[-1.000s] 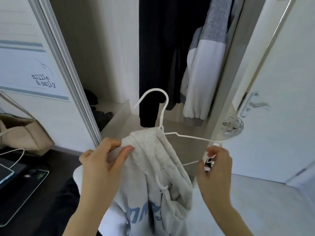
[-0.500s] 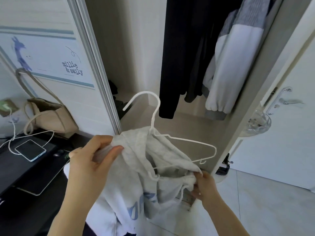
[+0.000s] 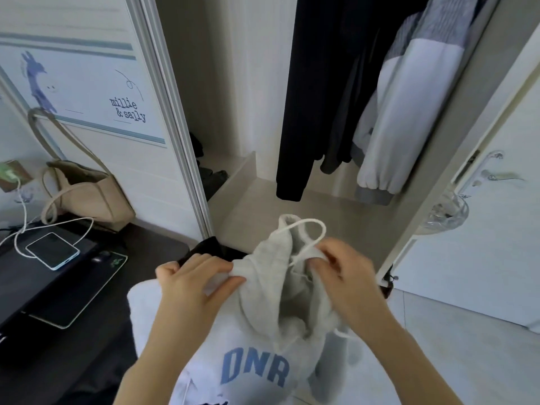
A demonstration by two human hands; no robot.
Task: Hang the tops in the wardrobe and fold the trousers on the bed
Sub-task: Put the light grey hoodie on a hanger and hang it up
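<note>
Both hands have closed in at the neck of the grey hoodie (image 3: 263, 358). The right hand (image 3: 347, 276), half a second ago low at the hem, now pinches the collar beside the white hanger (image 3: 314, 229), of which only the hook shows; its shoulder bar has gone inside the cloth. The left hand (image 3: 198, 285) grips the fabric between thumb and fingers. The hoodie hangs before the open wardrobe (image 3: 233, 112), whose dark coat (image 3: 309, 97) and white jacket (image 3: 403, 112) hang behind.
</note>
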